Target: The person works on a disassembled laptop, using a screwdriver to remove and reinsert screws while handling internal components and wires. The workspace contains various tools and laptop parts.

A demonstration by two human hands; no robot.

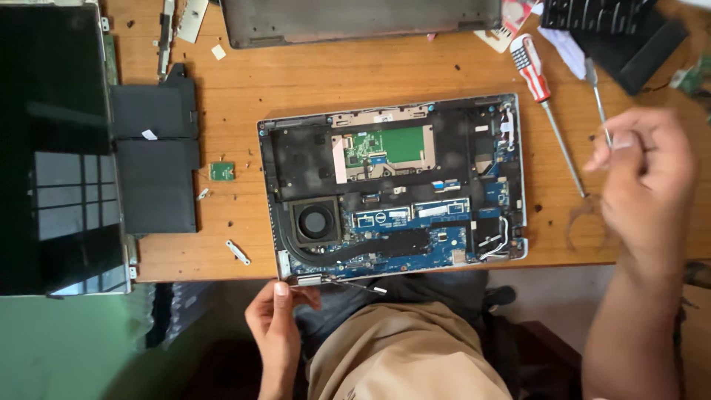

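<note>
The opened laptop base [392,185] lies mid-desk [355,81]; the battery pack [154,148] and screen panel [52,148] sit at nine o'clock, a screwdriver [544,96] at two (another cover [363,18] at twelve).

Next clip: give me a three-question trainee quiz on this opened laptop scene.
1. True or false: the fan sits in the laptop base at its lower left.
2. What does the right hand hold: A a thin tool, B the red screwdriver, C nothing?
3. What does the left hand touch?

Key: 1 true. 2 A. 3 The base's near edge by the hinge.
</note>
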